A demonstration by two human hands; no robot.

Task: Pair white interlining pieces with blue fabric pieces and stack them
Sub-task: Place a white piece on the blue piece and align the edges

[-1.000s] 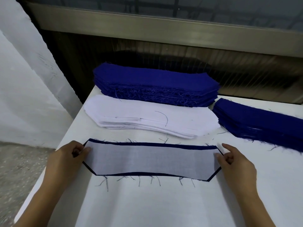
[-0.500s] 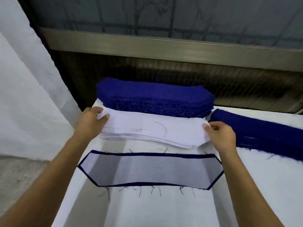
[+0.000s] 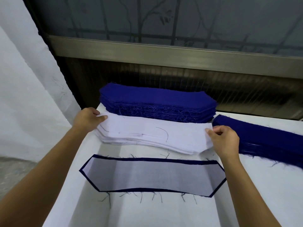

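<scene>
Tabletop [image 3: 147, 213]: white, covered in cloth, running from the near edge to a dark wall below a window.

White interlining stack [image 3: 131, 141]: mid-tabletop, long pieces with angled ends, layered edges fanned slightly toward the near side. A dark curved thread lies on its upper face.

Top interlining piece [image 3: 147, 126]: uppermost sheet of that stack, lying flat along its length and held at both ends.

Left hand [image 3: 89, 119]: at the left end of the top interlining piece, thumb pressed on the upper face, fingers curled over the far edge, pinching it.

Right hand [image 3: 224, 141]: at the right end of the same piece, thumb and curled fingers pinching the corner, which lifts a little off the stack.

Paired piece [image 3: 152, 175]: near side of the stack and apart from it. One white interlining lies flat on one blue fabric piece, the blue showing as a narrow border all round, with frayed threads trailing off the near and far edges.

Tall blue fabric stack [image 3: 157, 102]: far side, just behind the white stack, its frayed edges facing the viewer.

Low blue fabric stack [image 3: 265, 140]: right side, just beside the right hand, running off toward the right edge.

Window frame [image 3: 164, 54]: metal rail across the far background.
</scene>
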